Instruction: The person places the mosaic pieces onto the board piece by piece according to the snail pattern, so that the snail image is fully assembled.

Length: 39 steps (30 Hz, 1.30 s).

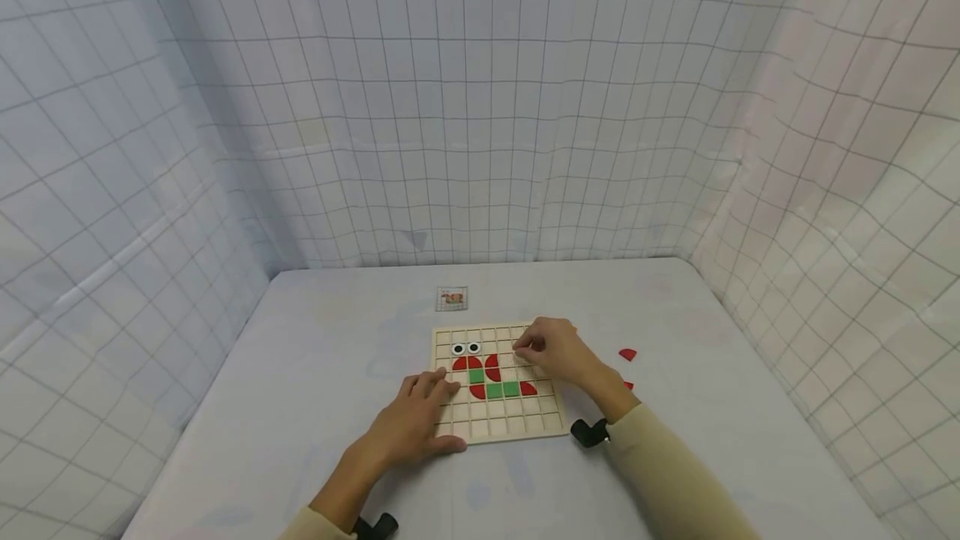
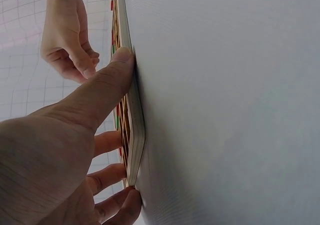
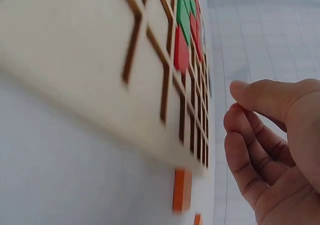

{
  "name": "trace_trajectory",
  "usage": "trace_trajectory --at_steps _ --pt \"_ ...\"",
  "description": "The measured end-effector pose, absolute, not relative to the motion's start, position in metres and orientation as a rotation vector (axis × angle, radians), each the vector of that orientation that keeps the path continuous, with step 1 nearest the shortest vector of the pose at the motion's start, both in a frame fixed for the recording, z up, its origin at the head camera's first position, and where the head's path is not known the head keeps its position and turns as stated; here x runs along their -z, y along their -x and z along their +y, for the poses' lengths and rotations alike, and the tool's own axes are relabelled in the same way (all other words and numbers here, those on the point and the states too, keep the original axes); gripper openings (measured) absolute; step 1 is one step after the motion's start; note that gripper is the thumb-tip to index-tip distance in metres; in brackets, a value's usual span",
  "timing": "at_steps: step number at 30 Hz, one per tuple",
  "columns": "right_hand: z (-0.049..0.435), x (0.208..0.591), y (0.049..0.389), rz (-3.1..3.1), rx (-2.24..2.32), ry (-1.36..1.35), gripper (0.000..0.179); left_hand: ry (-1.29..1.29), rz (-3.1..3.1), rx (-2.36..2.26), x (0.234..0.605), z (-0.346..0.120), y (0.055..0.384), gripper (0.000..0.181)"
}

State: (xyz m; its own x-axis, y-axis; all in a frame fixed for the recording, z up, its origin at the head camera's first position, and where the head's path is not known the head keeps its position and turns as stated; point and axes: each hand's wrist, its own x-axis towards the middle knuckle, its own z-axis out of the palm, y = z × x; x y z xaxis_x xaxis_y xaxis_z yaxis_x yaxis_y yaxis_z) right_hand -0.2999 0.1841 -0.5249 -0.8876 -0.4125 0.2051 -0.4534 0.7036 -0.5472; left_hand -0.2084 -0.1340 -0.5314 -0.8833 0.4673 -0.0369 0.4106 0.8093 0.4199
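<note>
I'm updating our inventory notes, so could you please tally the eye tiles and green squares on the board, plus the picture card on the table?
Eye tiles: 2
Green squares: 3
Picture card: 1
Total: 6

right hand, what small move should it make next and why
Probably lower the right hand to a bare square beside the red half circle: its fingertips are drawn together above the board, close to that shape, while the left hand rests at the board's edge. Whether the right hand pinches a piece, I can't tell.
</note>
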Motion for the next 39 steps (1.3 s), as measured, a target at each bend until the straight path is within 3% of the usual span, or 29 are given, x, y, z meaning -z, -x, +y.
trace_trajectory --at_steps 9,17,29,39 --pt "0.237 0.532 0.315 -2.853 -1.01 -0.311 0.032 -0.684 2.853 -0.645 0.53 -0.133 0.204 0.091" --pt "0.254 0.539 0.318 -2.931 -1.029 -0.13 0.048 -0.679 2.86 -0.643 0.531 -0.134 0.205 0.091" --pt "0.257 0.541 0.317 -2.926 -1.062 -0.088 0.026 -0.675 2.853 -0.638 0.53 -0.133 0.207 0.091" --pt "0.256 0.542 0.315 -2.92 -1.04 -0.077 0.022 -0.679 2.851 -0.642 0.533 -0.133 0.208 0.091"
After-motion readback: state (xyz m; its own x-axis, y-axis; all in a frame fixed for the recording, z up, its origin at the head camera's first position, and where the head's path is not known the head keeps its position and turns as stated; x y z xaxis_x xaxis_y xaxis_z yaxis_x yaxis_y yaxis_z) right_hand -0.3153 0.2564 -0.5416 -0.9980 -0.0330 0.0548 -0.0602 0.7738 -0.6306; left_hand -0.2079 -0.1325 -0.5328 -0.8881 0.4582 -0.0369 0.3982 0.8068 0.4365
